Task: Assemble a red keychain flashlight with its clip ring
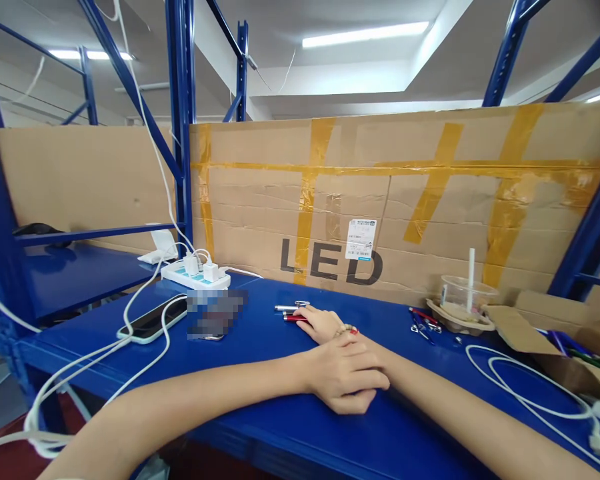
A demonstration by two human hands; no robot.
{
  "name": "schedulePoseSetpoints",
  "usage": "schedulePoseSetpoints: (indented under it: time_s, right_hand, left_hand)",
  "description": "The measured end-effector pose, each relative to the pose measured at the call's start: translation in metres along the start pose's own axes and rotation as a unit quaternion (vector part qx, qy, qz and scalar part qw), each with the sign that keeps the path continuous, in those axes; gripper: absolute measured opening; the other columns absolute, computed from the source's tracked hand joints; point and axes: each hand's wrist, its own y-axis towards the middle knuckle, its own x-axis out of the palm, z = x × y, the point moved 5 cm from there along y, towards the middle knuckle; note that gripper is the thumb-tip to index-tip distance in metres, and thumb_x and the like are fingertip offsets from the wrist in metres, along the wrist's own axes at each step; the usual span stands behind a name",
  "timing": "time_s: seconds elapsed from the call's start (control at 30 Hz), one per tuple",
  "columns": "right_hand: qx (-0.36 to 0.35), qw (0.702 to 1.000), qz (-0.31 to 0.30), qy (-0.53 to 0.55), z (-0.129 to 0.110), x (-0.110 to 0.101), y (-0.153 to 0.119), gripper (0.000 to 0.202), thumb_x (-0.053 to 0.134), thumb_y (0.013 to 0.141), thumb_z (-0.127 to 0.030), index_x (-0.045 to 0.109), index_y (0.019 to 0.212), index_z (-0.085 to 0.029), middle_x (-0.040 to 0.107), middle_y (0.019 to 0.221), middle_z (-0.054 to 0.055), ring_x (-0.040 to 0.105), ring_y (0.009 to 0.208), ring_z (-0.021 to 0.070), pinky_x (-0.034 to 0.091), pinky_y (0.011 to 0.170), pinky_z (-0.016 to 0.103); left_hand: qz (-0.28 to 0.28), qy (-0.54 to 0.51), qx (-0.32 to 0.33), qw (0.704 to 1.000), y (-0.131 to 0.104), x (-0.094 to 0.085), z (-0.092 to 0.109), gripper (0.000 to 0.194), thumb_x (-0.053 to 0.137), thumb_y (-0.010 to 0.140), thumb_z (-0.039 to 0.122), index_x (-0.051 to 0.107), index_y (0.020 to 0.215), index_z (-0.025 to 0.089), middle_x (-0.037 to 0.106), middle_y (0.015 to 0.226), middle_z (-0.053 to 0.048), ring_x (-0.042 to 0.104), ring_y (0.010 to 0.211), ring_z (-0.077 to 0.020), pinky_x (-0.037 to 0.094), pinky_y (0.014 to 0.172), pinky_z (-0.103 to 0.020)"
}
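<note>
**Hands crossed on blue bench, pens at fingertips**

Head view: I'm over a blue metal bench (260, 360) in blue racking, w/ a taped cardboard wall (405, 200) marked LED along the far side and strip lights overhead. Far left: power strip (195, 275) w/ chargers, a phone (153, 319) nearer. Right: plastic cup (467, 297) w/ straw, white cable (525, 393).

My left hand (347, 380) lies palm down, fingers loosely curled, holding nothing, across my right wrist. My right hand (323, 323) reaches far-left, flat; fingertips touch the pens (293, 312) but I can't tell if it grips them. The pens lie mid-bench, long axis left-right.
</note>
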Motion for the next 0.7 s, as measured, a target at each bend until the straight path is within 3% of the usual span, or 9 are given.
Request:
schedulePoseSetpoints:
  time_s: [0.17, 0.23, 0.3, 0.4, 0.47, 0.57, 0.67, 0.7]
  right_hand:
    - [-0.012, 1.000, 0.006, 0.005, -0.003, -0.009, 0.002, 0.022, 0.044, 0.083, -0.027, 0.051, 0.104, -0.023, 0.051, 0.099, 0.005, 0.056, 0.074, 0.0169, 0.046, 0.062, 0.031]
    - [-0.018, 1.000, 0.011, 0.012, -0.004, -0.017, -0.003, 0.024, 0.043, 0.084, -0.024, 0.050, 0.106, -0.021, 0.050, 0.101, 0.006, 0.056, 0.082, 0.0157, 0.047, 0.072, 0.029]
    - [-0.021, 1.000, 0.015, 0.019, -0.004, -0.026, -0.012, 0.026, 0.041, 0.085, -0.022, 0.050, 0.109, -0.018, 0.048, 0.106, 0.007, 0.053, 0.092, 0.0158, 0.044, 0.082, 0.029]
    - [-0.019, 0.999, 0.027, 0.035, -0.007, -0.049, -0.031, 0.025, 0.041, 0.085, -0.021, 0.052, 0.108, -0.018, 0.045, 0.109, 0.007, 0.049, 0.099, 0.0164, 0.042, 0.086, 0.031]
    - [-0.049, 0.994, 0.093, 0.042, -0.019, -0.076, -0.049, 0.019, 0.045, 0.083, -0.021, 0.058, 0.097, -0.018, 0.047, 0.103, 0.007, 0.050, 0.094, 0.0163, 0.045, 0.080, 0.031]
    - [-0.084, 0.974, 0.207, 0.037, -0.045, -0.126, -0.088, 0.018, 0.046, 0.083, -0.020, 0.059, 0.096, -0.018, 0.050, 0.099, 0.006, 0.051, 0.092, 0.0159, 0.046, 0.077, 0.032]
    - [-0.070, 0.942, 0.328, 0.024, -0.065, -0.174, -0.142, 0.023, 0.040, 0.087, -0.021, 0.055, 0.104, -0.021, 0.050, 0.101, 0.005, 0.048, 0.095, 0.0150, 0.043, 0.080, 0.032]
    - [-0.092, 0.941, 0.324, 0.029, -0.072, -0.182, -0.159, 0.027, 0.034, 0.090, -0.021, 0.050, 0.112, -0.024, 0.046, 0.111, 0.005, 0.047, 0.100, 0.0137, 0.040, 0.085, 0.032]
  left_hand:
    - [0.039, 0.064, 0.041, 0.996, -0.004, -0.001, 0.000, 0.022, 0.037, 0.076, 0.023, 0.055, 0.087, 0.017, 0.062, 0.093, -0.004, 0.052, 0.080, -0.0146, 0.034, 0.080, -0.031]
    - [0.024, 0.098, 0.101, 0.990, -0.004, -0.001, 0.005, 0.023, 0.036, 0.079, 0.026, 0.055, 0.090, 0.018, 0.061, 0.097, -0.005, 0.051, 0.086, -0.0154, 0.034, 0.080, -0.030]
    - [-0.019, 0.136, 0.205, 0.969, -0.004, 0.000, 0.015, 0.025, 0.033, 0.084, 0.030, 0.054, 0.094, 0.021, 0.059, 0.101, -0.003, 0.051, 0.085, -0.0152, 0.034, 0.076, -0.028]
    - [-0.020, 0.191, 0.241, 0.951, 0.001, -0.010, 0.028, 0.025, 0.029, 0.087, 0.025, 0.053, 0.095, 0.022, 0.058, 0.102, -0.002, 0.050, 0.088, -0.0140, 0.034, 0.077, -0.027]
    - [0.013, 0.193, 0.224, 0.955, 0.000, -0.022, 0.043, 0.024, 0.029, 0.087, 0.018, 0.053, 0.092, 0.021, 0.057, 0.103, -0.002, 0.050, 0.087, -0.0121, 0.035, 0.074, -0.025]
    - [0.032, 0.100, 0.171, 0.980, -0.018, -0.027, 0.079, 0.020, 0.034, 0.086, 0.022, 0.053, 0.091, 0.024, 0.057, 0.102, 0.000, 0.050, 0.091, -0.0117, 0.037, 0.075, -0.025]
    - [0.035, -0.025, -0.071, 0.997, -0.050, -0.007, 0.102, 0.021, 0.036, 0.083, 0.028, 0.056, 0.092, 0.030, 0.059, 0.090, 0.003, 0.051, 0.088, -0.0127, 0.040, 0.074, -0.028]
    - [0.031, -0.046, -0.134, 0.989, -0.061, 0.005, 0.108, 0.022, 0.037, 0.081, 0.029, 0.057, 0.090, 0.031, 0.059, 0.083, 0.003, 0.052, 0.085, -0.0137, 0.041, 0.072, -0.029]
